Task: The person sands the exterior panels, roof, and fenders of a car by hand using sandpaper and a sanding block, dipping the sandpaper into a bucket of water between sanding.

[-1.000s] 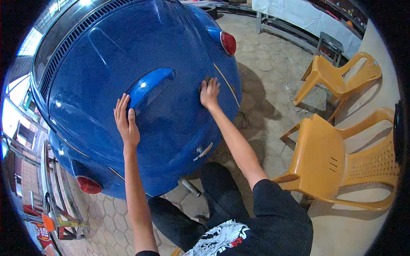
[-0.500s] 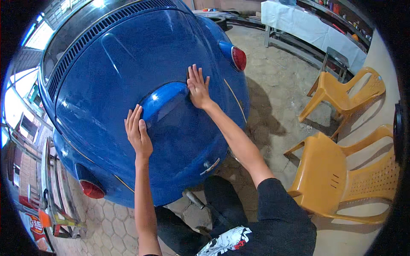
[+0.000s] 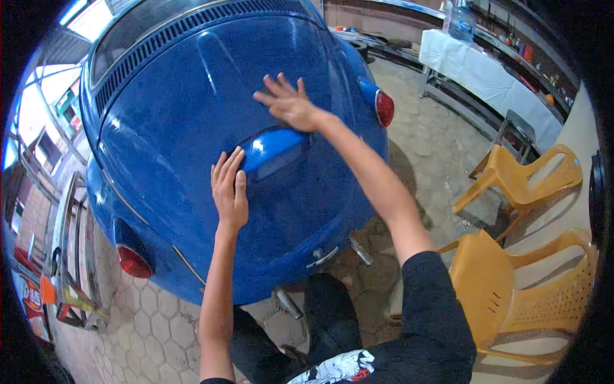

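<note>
The rounded rear of a blue car (image 3: 185,121) fills the middle of the view. On its engine lid a raised glossy blue housing (image 3: 272,148) stands out. At the housing's left end my left hand (image 3: 230,192) lies against it, fingers outstretched and close together, holding nothing. My right hand (image 3: 291,105) is over the lid just above the housing's right end, fingers spread and pointing up and left; it grips nothing. Whether its palm touches the paint I cannot tell. Below them a small chrome handle (image 3: 322,257) sits on the lid.
Red tail lights (image 3: 384,109) flank the lid. Metal exhaust pipes (image 3: 289,303) stick out below, near my legs. Yellow plastic chairs (image 3: 483,281) stand at the right by a wall. A cloth-covered table (image 3: 476,73) is behind them, and a wooden bench (image 3: 67,256) at the left.
My right hand has moved up and left off the housing's right end, its fingers spreading and turning leftward. My left hand stays at the left end. The whole view has shifted a little.
</note>
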A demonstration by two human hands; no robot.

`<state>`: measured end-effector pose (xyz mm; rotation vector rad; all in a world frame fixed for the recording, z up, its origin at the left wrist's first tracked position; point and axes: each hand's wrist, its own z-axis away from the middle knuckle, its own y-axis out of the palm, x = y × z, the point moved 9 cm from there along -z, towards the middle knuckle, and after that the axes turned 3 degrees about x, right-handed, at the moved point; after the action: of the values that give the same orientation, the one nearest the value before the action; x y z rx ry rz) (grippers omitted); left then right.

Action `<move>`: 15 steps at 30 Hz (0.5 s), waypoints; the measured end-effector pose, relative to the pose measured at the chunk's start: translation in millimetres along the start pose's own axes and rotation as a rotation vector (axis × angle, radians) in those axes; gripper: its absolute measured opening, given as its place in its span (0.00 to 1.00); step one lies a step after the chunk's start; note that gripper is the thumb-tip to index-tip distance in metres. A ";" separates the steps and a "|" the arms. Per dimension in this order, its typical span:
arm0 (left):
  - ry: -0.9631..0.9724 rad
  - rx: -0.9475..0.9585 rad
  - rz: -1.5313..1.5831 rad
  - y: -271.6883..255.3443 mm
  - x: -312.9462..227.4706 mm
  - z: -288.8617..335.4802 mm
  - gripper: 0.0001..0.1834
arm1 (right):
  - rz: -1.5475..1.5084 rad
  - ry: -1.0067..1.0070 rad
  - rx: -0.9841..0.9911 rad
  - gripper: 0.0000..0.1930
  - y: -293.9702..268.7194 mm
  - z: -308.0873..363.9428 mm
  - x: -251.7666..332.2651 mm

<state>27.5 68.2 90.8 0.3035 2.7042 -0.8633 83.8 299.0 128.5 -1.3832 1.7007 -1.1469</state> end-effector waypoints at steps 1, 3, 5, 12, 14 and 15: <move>0.022 0.001 0.037 11.1 -7.3 -1.5 0.23 | 0.047 0.140 -0.029 0.34 -12.0 6.3 -37.8; 0.067 -0.023 0.104 20.1 -21.7 -8.8 0.23 | -0.109 0.386 -0.175 0.37 -35.9 17.0 -106.9; 0.060 -0.026 0.087 21.5 -22.1 -9.3 0.23 | -0.336 0.528 -0.274 0.44 -42.4 18.8 -116.1; -0.033 -0.029 0.117 -0.5 -2.2 0.0 0.19 | -0.146 0.323 0.016 0.47 8.5 -11.4 37.6; -0.012 -0.020 0.346 -9.2 0.7 -2.4 0.18 | -0.052 0.310 0.125 0.39 0.3 -1.3 24.7; 0.023 -0.048 0.257 -18.0 -3.7 0.5 0.18 | -0.033 0.378 0.096 0.39 -5.3 9.3 1.3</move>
<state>25.9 53.1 101.2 0.6367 2.6251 -0.7237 93.9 295.4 129.7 -1.1931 1.8535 -1.5653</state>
